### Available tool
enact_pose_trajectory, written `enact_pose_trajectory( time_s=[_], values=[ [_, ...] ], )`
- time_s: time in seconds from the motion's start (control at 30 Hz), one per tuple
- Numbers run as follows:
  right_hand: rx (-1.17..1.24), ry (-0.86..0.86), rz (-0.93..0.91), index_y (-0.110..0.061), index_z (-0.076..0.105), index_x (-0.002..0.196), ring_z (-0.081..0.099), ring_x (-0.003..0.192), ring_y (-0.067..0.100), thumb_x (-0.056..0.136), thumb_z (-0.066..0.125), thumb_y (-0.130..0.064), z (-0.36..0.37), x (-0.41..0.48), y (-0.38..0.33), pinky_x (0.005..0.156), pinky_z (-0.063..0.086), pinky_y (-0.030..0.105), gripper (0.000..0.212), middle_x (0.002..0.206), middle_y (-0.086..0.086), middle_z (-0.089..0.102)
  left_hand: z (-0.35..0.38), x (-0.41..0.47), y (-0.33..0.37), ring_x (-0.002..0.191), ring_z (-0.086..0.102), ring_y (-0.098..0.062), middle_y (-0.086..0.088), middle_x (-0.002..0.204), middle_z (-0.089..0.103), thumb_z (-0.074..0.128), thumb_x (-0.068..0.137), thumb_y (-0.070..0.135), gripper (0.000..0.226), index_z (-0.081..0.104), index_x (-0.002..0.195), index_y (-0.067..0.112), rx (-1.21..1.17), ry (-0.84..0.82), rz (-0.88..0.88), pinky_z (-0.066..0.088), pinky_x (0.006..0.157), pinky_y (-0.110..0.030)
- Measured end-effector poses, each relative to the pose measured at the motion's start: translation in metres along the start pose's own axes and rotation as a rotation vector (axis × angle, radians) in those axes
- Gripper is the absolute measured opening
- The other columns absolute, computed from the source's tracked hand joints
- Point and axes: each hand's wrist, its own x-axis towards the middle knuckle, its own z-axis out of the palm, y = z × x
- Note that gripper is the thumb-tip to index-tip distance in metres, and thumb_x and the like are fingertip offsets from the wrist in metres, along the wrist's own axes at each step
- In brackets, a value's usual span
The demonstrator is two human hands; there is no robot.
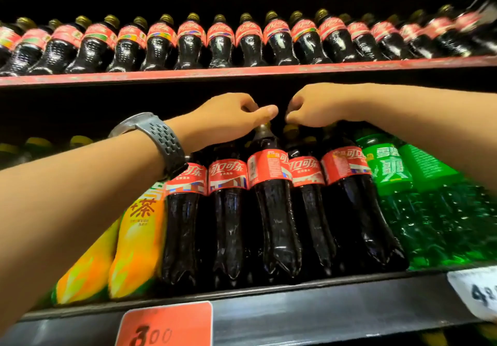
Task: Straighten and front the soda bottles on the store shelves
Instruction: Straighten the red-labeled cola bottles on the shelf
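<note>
Several tall dark cola bottles with red labels stand in a row on the lower shelf. My left hand, with a grey watch on its wrist, grips the cap of the middle cola bottle, whose label is turned partly sideways. My right hand curls over the cap of the neighbouring cola bottle to its right. Both caps are mostly hidden under my fingers.
Yellow-orange tea bottles stand to the left of the colas and green soda bottles to the right. The shelf above carries a long row of smaller cola bottles. Price tags, red and white, hang on the lower shelf's front edge.
</note>
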Motion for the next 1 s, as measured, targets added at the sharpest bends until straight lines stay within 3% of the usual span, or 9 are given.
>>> enact_pose_trajectory(
  time_s=[0.07, 0.23, 0.33, 0.47, 0.6, 0.67, 0.73, 0.8, 1.0],
  values=[
    [-0.046, -0.045, -0.039, -0.021, 0.066, 0.112, 0.055, 0.089, 0.018, 0.089, 0.056, -0.042, 0.007, -0.003, 0.006, 0.074, 0.038, 0.026, 0.033, 0.109, 0.000, 0.066, 0.005, 0.003, 0.006, 0.081, 0.057, -0.004, 0.012, 0.089, 0.064, 0.052, 0.074, 0.077, 0.056, 0.064, 0.101, 0.029, 0.058, -0.027, 0.002, 0.041, 0.063, -0.025],
    [0.001, 0.073, -0.041, -0.016, 0.066, 0.111, 0.060, 0.101, 0.022, 0.083, 0.059, -0.060, 0.019, 0.001, 0.012, 0.075, 0.043, 0.026, 0.052, 0.104, 0.000, 0.066, 0.007, 0.003, 0.006, 0.078, 0.058, -0.005, 0.011, 0.089, 0.062, 0.065, 0.070, 0.070, 0.058, 0.061, 0.109, 0.028, 0.036, -0.073, -0.032, 0.039, 0.060, -0.023],
    [0.107, 0.098, -0.032, -0.017, 0.069, 0.106, 0.061, 0.090, 0.019, 0.083, 0.065, -0.048, 0.021, 0.005, 0.016, 0.069, 0.043, 0.024, 0.039, 0.099, 0.001, 0.068, 0.008, 0.003, 0.005, 0.080, 0.058, -0.004, 0.011, 0.092, 0.062, 0.069, 0.073, 0.062, 0.055, 0.060, 0.116, 0.027, -0.030, -0.075, -0.056, 0.038, 0.062, -0.020],
    [0.213, 0.075, -0.066, -0.020, 0.070, 0.103, 0.057, 0.079, 0.011, 0.085, 0.065, -0.041, 0.014, 0.002, 0.023, 0.063, 0.040, 0.024, 0.028, 0.082, -0.010, 0.061, 0.006, 0.002, 0.005, 0.085, 0.056, -0.001, 0.018, 0.094, 0.058, 0.069, 0.078, 0.054, 0.056, 0.056, 0.128, 0.032, -0.091, -0.115, -0.074, 0.038, 0.065, -0.016],
    [0.220, 0.039, -0.114, -0.026, 0.069, 0.107, 0.055, 0.081, 0.007, 0.089, 0.062, -0.037, 0.015, 0.000, 0.024, 0.064, 0.039, 0.021, 0.022, 0.094, -0.009, 0.065, 0.007, -0.001, 0.005, 0.096, 0.056, -0.001, 0.017, 0.103, 0.059, 0.064, 0.084, 0.052, 0.055, 0.052, 0.134, 0.031, -0.114, -0.159, -0.048, 0.042, 0.078, -0.018],
    [0.216, 0.050, -0.103, -0.027, 0.069, 0.107, 0.056, 0.087, 0.010, 0.088, 0.062, -0.041, 0.017, 0.002, 0.026, 0.070, 0.039, 0.023, 0.025, 0.101, -0.007, 0.066, 0.006, -0.005, 0.005, 0.095, 0.055, 0.000, 0.020, 0.105, 0.057, 0.062, 0.077, 0.065, 0.070, 0.047, 0.138, 0.033, -0.067, -0.194, -0.027, 0.042, 0.079, -0.020],
    [0.217, 0.045, -0.070, -0.026, 0.067, 0.105, 0.056, 0.089, 0.012, 0.083, 0.063, -0.052, 0.019, 0.002, 0.025, 0.072, 0.039, 0.025, 0.035, 0.100, -0.008, 0.063, 0.001, -0.009, 0.008, 0.092, 0.051, 0.006, 0.029, 0.099, 0.049, 0.065, 0.058, 0.081, 0.099, 0.035, 0.143, 0.039, -0.043, -0.294, -0.032, 0.039, 0.075, -0.016],
    [0.152, 0.041, -0.062, -0.026, 0.066, 0.104, 0.054, 0.089, 0.012, 0.080, 0.064, -0.057, 0.021, 0.003, 0.022, 0.072, 0.040, 0.026, 0.039, 0.100, -0.007, 0.061, -0.001, -0.011, 0.009, 0.088, 0.050, 0.009, 0.029, 0.095, 0.047, 0.067, 0.046, 0.085, 0.115, 0.026, 0.145, 0.042, -0.001, -0.352, -0.031, 0.036, 0.069, -0.012],
    [0.283, 0.030, -0.060, -0.024, 0.071, 0.102, 0.057, 0.078, 0.008, 0.084, 0.068, -0.033, 0.019, 0.004, 0.022, 0.058, 0.040, 0.019, 0.020, 0.090, -0.007, 0.065, 0.001, -0.009, 0.008, 0.082, 0.053, 0.006, 0.024, 0.092, 0.051, 0.064, 0.045, 0.084, 0.114, 0.027, 0.144, 0.043, 0.032, -0.343, -0.020, 0.036, 0.065, -0.012]
  ],
)
